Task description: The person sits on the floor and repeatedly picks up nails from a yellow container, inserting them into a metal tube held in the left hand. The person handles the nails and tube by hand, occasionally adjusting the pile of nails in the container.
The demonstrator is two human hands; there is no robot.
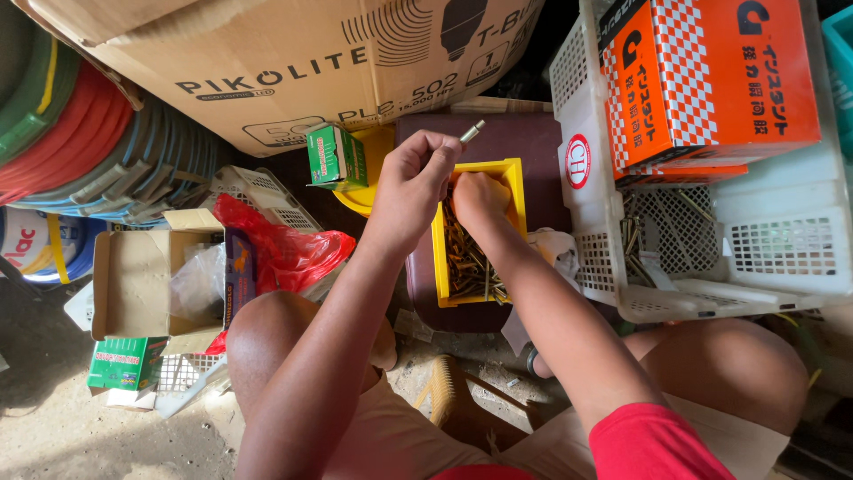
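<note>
Yellow bin (514, 169) of brass screws (466, 262) sits on a maroon stool (533, 133), white crate (782, 258) with orange boxes (702, 76) just right, cardboard carton (293, 62) behind. Left hand (416, 178) pinches a silver bolt (472, 132) just above the bin's far edge. Right hand (480, 197) is curled down inside the bin; can't tell what its grip holds.

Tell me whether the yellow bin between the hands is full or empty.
Partly full. The yellow bin holds a layer of brass-coloured screws across its floor, with the walls rising bare above them. The right hand reaches into its far end.
</note>
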